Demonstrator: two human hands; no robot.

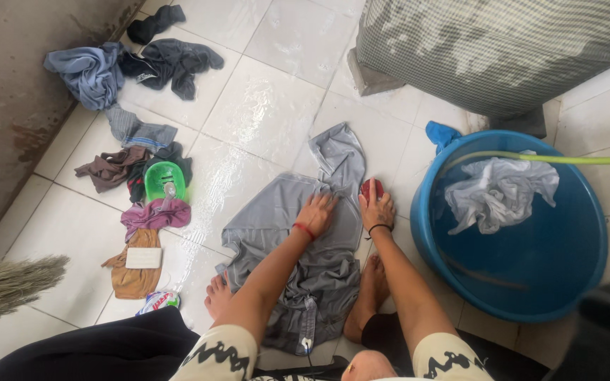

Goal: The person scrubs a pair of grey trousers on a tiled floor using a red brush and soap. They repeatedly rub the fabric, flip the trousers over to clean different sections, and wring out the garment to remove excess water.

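Two hands on one grey garment (298,247): left hand (315,214) presses it, fingers (326,203) spread flat. Right hand (377,209) fingers curl around one red brush (371,188). One blue basin (573,282) lies right of them.

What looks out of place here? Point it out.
Clothes lie strewn in loose heaps along the wet tiled floor by the wall. The left hand presses a grey garment flat on the floor; the right hand grips a red object.
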